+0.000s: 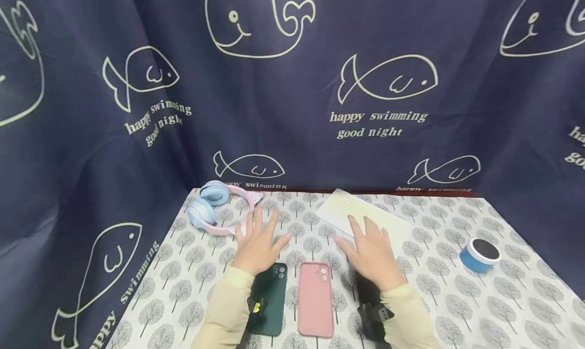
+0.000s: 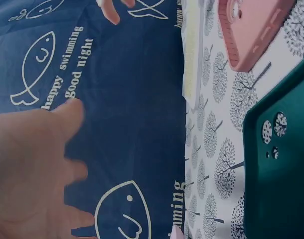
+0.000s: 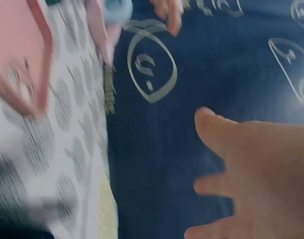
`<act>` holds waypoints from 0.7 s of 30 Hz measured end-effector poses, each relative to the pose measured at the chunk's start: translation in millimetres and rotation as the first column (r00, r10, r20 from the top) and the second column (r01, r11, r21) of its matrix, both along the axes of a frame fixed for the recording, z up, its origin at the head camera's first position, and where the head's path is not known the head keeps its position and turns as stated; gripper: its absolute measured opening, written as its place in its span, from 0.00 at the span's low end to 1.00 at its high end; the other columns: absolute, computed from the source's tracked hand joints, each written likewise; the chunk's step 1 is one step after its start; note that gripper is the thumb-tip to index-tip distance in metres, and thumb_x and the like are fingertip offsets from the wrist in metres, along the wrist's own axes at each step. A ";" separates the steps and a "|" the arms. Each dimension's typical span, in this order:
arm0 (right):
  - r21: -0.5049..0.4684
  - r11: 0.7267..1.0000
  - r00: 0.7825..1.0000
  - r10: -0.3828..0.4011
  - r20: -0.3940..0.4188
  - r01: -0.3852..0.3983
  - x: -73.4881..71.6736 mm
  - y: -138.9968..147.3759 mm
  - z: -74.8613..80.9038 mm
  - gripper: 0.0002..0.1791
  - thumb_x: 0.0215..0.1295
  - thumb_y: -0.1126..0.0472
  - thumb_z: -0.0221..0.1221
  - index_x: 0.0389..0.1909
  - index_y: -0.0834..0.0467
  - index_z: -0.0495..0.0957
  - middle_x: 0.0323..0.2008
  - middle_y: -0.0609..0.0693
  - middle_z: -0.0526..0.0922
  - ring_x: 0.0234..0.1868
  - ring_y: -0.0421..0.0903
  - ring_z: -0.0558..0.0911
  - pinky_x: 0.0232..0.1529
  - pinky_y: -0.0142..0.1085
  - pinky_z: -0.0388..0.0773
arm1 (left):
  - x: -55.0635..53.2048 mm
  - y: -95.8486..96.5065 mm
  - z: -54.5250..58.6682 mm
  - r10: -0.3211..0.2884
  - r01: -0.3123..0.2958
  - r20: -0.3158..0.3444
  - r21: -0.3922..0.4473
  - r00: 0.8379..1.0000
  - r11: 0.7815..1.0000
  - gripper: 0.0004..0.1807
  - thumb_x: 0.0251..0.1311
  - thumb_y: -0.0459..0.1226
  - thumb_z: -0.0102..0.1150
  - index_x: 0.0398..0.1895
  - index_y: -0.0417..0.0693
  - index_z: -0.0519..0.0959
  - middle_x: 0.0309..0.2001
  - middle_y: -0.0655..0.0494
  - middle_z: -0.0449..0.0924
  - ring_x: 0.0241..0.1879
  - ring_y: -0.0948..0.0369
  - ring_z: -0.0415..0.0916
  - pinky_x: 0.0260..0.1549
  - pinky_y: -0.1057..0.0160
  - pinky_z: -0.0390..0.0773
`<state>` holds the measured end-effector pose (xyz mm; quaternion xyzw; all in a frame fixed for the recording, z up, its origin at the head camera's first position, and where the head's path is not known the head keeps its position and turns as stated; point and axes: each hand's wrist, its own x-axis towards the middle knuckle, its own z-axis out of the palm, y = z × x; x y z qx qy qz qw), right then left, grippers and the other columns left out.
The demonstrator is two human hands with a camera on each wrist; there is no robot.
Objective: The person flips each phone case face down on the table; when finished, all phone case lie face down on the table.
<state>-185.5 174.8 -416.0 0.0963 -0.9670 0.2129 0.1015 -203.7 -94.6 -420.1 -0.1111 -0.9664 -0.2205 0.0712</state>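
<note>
Both hands hover with fingers spread, holding nothing. The left hand point(image 1: 257, 246) is over the upper end of a dark green phone case point(image 1: 273, 306), its fingertips overlapping the headphones point(image 1: 202, 213) in the head view. To its right lies a pink phone case point(image 1: 316, 303), camera cutouts at the far end. The right hand point(image 1: 374, 255) overlaps the near edge of a flat, pale yellow and white rectangular thing point(image 1: 354, 209). Beneath the right wrist a black flat thing point(image 1: 365, 288) shows, mostly hidden. In the left wrist view the green case point(image 2: 286, 189) lies beside the pink one point(image 2: 251, 30).
A tree-patterned cloth point(image 1: 434, 308) covers the table. On the right stands a round blue container point(image 1: 477, 262) with a white rim and dark top. The headphones, light blue and pink with cat ears, lie at the far left corner. A navy curtain point(image 1: 292, 115) hangs behind and at the sides.
</note>
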 end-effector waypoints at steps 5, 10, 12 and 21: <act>-0.151 0.987 0.997 0.056 -0.055 -0.064 8.5 -56.1 -12.7 0.34 0.68 0.51 0.60 0.66 0.71 0.67 0.62 0.71 0.70 0.60 0.67 0.74 0.57 0.59 0.72 | -3.7 -6.1 2.6 0.011 -0.010 0.018 -0.043 1.000 0.999 0.41 0.69 0.56 0.51 0.74 0.38 0.60 0.68 0.32 0.64 0.67 0.39 0.63 0.60 0.36 0.63; -0.234 0.957 0.985 0.170 -0.038 -0.174 23.7 -110.8 -30.2 0.27 0.62 0.58 0.63 0.56 0.73 0.75 0.50 0.67 0.79 0.46 0.59 0.81 0.48 0.51 0.80 | 2.4 -27.0 -3.7 0.079 -0.061 0.119 -0.149 0.990 0.987 0.20 0.65 0.48 0.59 0.41 0.37 0.81 0.34 0.41 0.82 0.33 0.45 0.81 0.34 0.45 0.79; -0.222 0.956 0.981 0.190 -0.029 -0.192 27.9 -121.8 -36.1 0.25 0.60 0.59 0.64 0.52 0.73 0.77 0.42 0.63 0.81 0.37 0.52 0.81 0.40 0.45 0.81 | 4.6 -34.0 -6.7 0.094 -0.066 0.169 -0.162 0.981 0.985 0.16 0.60 0.46 0.63 0.30 0.41 0.80 0.28 0.45 0.81 0.28 0.47 0.79 0.32 0.47 0.78; -0.207 0.960 0.978 0.205 0.047 -0.191 39.0 -132.3 -53.3 0.33 0.51 0.63 0.71 0.54 0.78 0.72 0.35 0.62 0.82 0.30 0.49 0.80 0.32 0.39 0.80 | 9.6 -38.6 -21.7 -0.003 0.034 0.370 -0.078 0.929 0.996 0.14 0.49 0.40 0.73 0.22 0.44 0.77 0.14 0.57 0.76 0.16 0.58 0.75 0.25 0.58 0.76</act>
